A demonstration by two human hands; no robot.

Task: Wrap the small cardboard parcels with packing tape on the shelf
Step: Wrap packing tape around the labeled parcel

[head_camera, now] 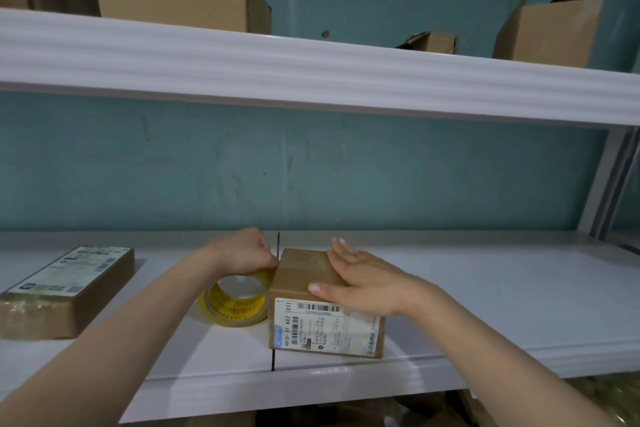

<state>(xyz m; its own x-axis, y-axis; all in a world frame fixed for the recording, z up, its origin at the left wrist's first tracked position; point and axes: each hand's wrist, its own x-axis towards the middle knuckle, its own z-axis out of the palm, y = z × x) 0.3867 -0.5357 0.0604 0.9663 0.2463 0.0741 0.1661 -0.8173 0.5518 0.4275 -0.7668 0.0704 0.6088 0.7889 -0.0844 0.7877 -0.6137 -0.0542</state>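
Note:
A small cardboard parcel [304, 274] with a white shipping label on its near side sits on the white shelf [485, 288], a little right of centre. My right hand [360, 279] lies flat on the parcel's top with fingers spread. A roll of clear packing tape with a yellow core [235, 303] stands against the parcel's left side. My left hand [242, 253] is closed on the top of the roll, right at the parcel's upper left edge.
A flatter labelled cardboard parcel [65, 291] lies at the left of the shelf. The upper shelf [311, 73] overhangs close above and carries several open cardboard boxes [180, 0]. A teal wall stands behind, and a metal upright [609, 184] at the right.

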